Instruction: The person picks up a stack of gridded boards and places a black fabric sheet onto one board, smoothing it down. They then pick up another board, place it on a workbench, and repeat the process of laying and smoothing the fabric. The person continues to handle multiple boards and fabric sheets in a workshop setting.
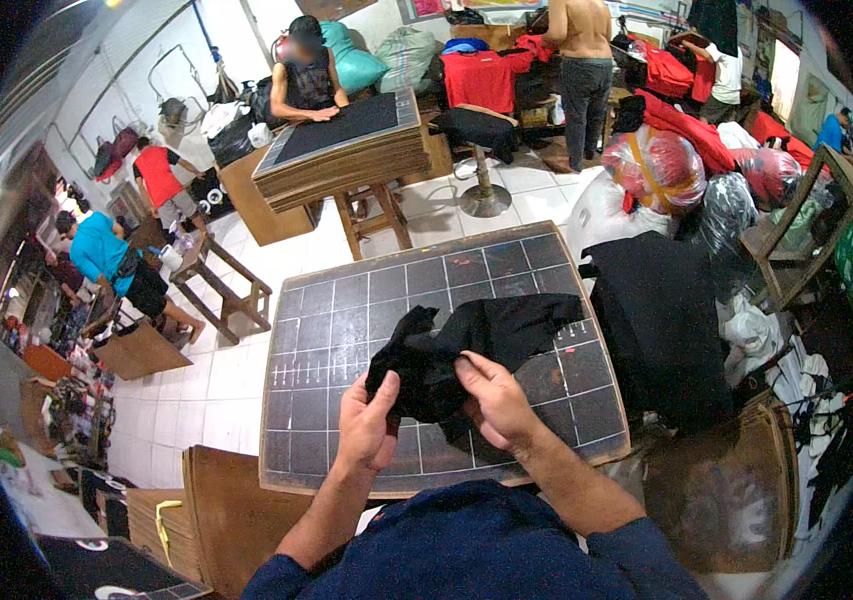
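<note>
A bunched piece of black cloth (427,375) is held up between my two hands over a dark board (332,345) marked with a white grid. My left hand (369,420) grips its left side, thumb on top and fingers underneath. On the other side, my right hand (497,400) pinches the cloth with its thumb on top; its fingertips are hidden beneath the fabric. Part of the cloth trails to the right across the board's upper right area.
Black fabric (657,330) lies right of the board. Beyond, a person stands at a stack of boards (347,170). Wooden boards (232,515) lean at lower left; a wooden stool (212,275) stands left. Plastic-wrapped bundles (652,165) and a wooden frame (797,230) are at right.
</note>
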### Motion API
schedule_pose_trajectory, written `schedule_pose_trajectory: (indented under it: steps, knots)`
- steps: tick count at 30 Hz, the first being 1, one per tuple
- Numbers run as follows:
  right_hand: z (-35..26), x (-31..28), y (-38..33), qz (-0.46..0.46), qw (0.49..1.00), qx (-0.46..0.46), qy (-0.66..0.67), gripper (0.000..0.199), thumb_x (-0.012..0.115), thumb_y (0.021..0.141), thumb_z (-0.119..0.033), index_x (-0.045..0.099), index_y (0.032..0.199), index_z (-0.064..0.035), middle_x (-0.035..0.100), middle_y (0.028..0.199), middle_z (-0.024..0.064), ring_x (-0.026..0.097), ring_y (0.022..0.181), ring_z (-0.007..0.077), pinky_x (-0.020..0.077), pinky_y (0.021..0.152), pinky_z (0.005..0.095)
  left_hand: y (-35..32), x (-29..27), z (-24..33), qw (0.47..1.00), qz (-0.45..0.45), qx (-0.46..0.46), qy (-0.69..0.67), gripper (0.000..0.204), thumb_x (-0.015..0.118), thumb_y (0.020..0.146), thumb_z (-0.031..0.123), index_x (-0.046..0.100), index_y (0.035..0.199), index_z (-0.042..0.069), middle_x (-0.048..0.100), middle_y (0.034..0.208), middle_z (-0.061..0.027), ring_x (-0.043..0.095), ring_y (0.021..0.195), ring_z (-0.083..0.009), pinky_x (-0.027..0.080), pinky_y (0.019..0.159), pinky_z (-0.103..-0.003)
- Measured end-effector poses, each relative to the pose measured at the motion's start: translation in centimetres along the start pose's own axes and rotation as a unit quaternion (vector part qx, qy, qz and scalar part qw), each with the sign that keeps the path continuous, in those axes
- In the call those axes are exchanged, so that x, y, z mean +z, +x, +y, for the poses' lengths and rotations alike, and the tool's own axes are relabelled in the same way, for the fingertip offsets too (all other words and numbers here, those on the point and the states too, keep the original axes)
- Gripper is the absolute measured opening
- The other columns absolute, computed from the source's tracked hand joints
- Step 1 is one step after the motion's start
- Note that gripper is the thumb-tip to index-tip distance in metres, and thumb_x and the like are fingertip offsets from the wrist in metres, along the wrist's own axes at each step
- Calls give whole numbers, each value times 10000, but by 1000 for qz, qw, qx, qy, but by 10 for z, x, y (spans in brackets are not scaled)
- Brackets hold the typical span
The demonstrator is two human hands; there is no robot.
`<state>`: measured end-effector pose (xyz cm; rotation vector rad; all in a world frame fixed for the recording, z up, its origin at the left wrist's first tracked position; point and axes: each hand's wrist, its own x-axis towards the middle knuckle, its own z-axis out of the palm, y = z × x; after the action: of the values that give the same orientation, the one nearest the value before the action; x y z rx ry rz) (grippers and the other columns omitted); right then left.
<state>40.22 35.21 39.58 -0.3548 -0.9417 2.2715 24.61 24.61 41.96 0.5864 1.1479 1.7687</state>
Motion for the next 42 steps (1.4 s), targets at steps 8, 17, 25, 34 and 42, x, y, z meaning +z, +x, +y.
schedule_pose_trajectory:
  steps: [8,17,25,34,42]
  knots:
    - [-34,-21,1,111,992,-29,52,398,510,1076,-380,647,1197,-26,730,1102,110,730,980,246,610,861,397,11,-16,33,988,57,-18,-140,260,551,1063,244,624,1182,24,714,1140,-143,723,992,-287,594,888,-444]
    - [-199,-32,-41,-51,872,-122,-471,174,680,977,-167,706,1015,1,726,913,23,658,877,110,529,821,278,50,-98,150,809,247,441,299,326,612,1043,347,663,1091,29,674,991,-58,630,921,-160,507,861,-333]
    - [-316,18,-15,209,612,-502,-575,201,624,1002,-167,700,1135,-36,716,1005,67,651,882,163,507,827,304,42,-103,324,372,205,725,543,471,522,1057,403,636,1202,-31,682,1143,-177,648,1077,-310,472,1000,-426]
    - [-311,114,-18,262,620,-617,-407,449,569,1053,-390,668,1259,-3,714,1150,67,629,1018,116,468,918,255,1,-94,430,394,352,741,415,339,597,999,258,705,1161,-20,742,1026,-163,692,909,-283,535,851,-379]
    - [-313,81,-15,-12,806,-426,-411,417,610,1021,-422,721,1130,-36,734,986,22,656,850,86,505,773,256,85,-187,409,435,382,641,503,404,584,1007,340,713,1156,-13,744,1041,-164,688,906,-291,534,842,-383]
